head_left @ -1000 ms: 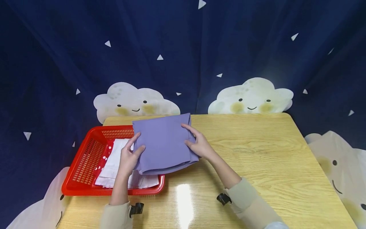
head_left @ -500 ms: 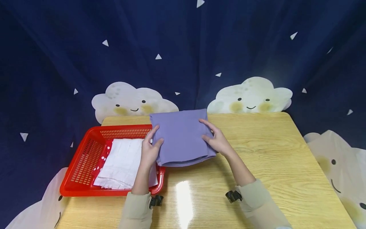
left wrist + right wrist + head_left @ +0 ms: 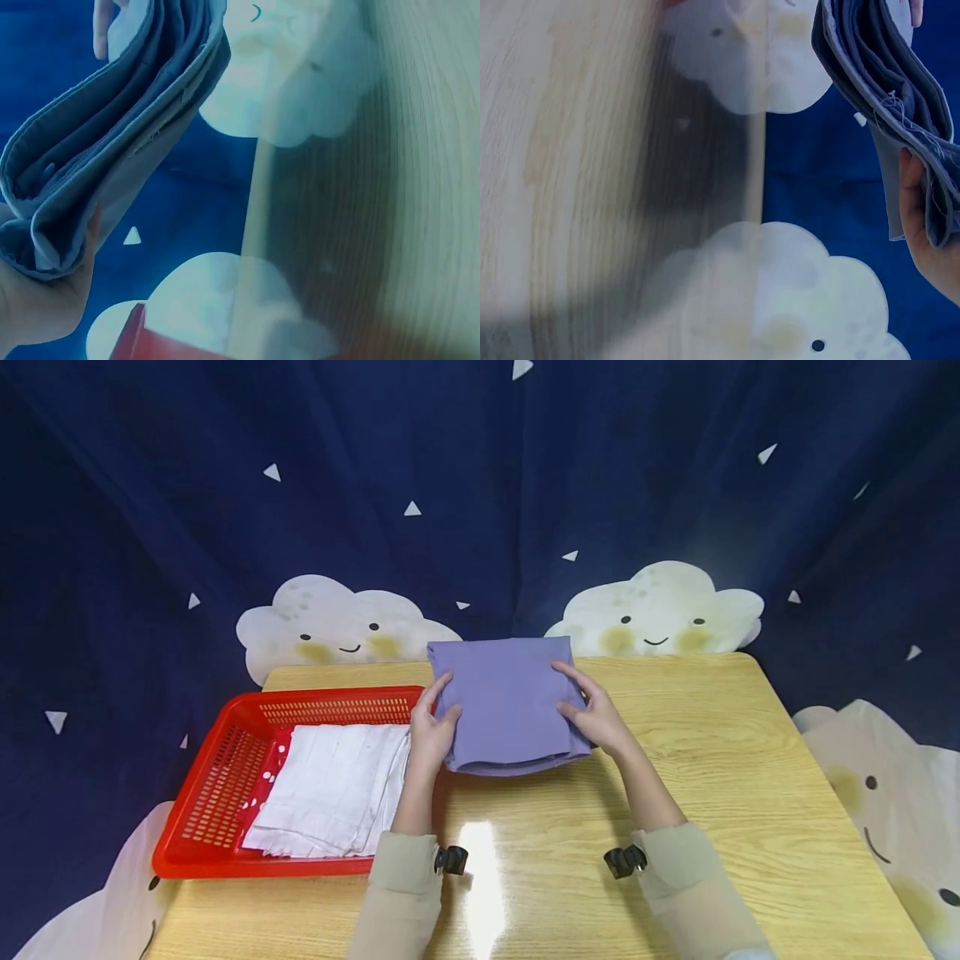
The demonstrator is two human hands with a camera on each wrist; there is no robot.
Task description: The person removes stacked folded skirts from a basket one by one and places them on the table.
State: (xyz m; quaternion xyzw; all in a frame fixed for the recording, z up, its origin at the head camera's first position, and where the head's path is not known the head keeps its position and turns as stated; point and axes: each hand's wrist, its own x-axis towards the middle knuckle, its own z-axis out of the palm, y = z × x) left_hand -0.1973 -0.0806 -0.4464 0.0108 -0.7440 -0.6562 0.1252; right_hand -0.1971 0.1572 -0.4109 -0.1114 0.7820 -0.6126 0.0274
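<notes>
Leftmost, a red slotted plastic basket [image 3: 330,695] holds a red polka-dot cloth [image 3: 274,767] and a folded white cloth [image 3: 330,785]. Next, the left hand [image 3: 432,735], nearer the basket, grips the nine o'clock edge of a folded purple cloth [image 3: 512,703], thumb on top. Raised above the wooden table [image 3: 750,777], its long axis runs roughly nine-to-three; the basket lies between eight and nine o'clock from it. The right hand [image 3: 597,720] grips its three o'clock edge.
</notes>
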